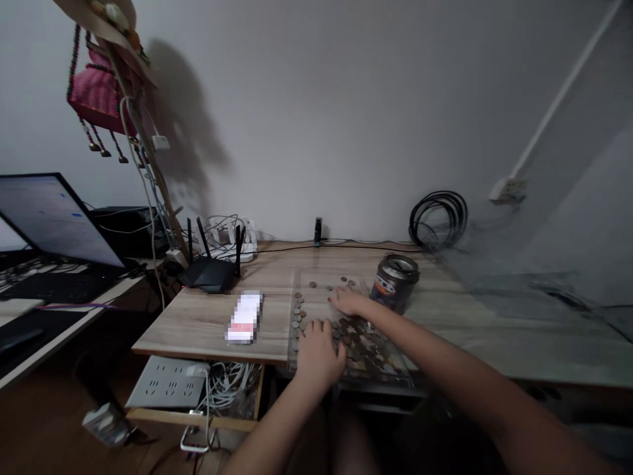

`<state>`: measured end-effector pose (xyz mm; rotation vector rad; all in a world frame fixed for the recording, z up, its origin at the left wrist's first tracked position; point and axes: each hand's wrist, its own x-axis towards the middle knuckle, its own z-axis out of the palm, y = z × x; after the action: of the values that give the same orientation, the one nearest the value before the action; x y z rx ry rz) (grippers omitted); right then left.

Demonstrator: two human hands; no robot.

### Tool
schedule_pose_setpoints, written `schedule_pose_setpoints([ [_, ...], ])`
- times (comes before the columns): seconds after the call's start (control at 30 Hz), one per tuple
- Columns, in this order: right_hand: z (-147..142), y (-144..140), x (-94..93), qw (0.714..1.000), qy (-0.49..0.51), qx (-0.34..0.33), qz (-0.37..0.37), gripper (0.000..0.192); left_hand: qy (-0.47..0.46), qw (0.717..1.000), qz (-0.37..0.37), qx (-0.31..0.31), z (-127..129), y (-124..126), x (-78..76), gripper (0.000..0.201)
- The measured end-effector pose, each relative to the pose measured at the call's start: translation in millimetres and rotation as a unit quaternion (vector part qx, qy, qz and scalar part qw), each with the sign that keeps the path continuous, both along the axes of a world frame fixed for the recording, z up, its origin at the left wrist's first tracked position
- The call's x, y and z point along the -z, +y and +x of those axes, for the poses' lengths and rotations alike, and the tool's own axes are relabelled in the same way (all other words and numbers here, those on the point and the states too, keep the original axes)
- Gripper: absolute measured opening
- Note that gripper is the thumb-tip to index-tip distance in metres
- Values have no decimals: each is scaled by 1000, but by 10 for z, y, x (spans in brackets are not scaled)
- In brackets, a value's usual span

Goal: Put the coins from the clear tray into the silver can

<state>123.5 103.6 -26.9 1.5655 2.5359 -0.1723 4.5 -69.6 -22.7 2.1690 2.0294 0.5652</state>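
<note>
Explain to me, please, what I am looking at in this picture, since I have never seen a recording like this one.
There is no machine here: a person wears a camera on the head, and it looks forward and down at their own two bare hands. That is why the arms come in from the bottom edge.

The hands work at a wooden desk against a wall. On it lies a clear plastic sheet covered with many loose coins. The left hand rests on the coins near the front edge. The right hand lies flat on the coins farther back, next to a tin can. Neither hand visibly grips anything.

Also on the desk are a black router with antennas and a small blurred-out object. A laptop stands on another desk at the left, and a coil of black cable leans on the wall.
</note>
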Motion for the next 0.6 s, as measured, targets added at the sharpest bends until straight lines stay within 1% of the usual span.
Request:
schedule_pose_setpoints([
  [0.1,93,-279,35,1000,-3,14,28,51,1,1000,1,3,-4,0,0,49],
  [0.17,183,-441,5,999,14,-3,50,50,-1,1000,-1,6,-8,-3,-8,48],
  [0.2,228,-504,-25,998,28,-21,47,47,-1,1000,-2,8,-10,-6,-13,48],
  [0.27,312,-594,-104,997,43,-57,5,39,-3,1000,-4,9,-13,-12,-23,47],
  [0.33,380,-649,-186,995,35,-86,-40,32,-5,1000,-7,5,-15,-21,-33,47],
  [0.4,427,-691,-252,992,21,-110,-66,26,-9,1000,-14,-1,-17,-33,-45,47],
  [0.47,451,-733,-297,987,2,-120,-103,29,-15,1000,-20,-1,-18,-47,-59,47],
  [0.53,460,-781,-328,983,-27,-114,-141,34,-22,999,-27,2,-18,-61,-76,47],
  [0.6,463,-836,-352,981,-42,-113,-153,33,-29,999,-33,3,-21,-69,-89,46],
])
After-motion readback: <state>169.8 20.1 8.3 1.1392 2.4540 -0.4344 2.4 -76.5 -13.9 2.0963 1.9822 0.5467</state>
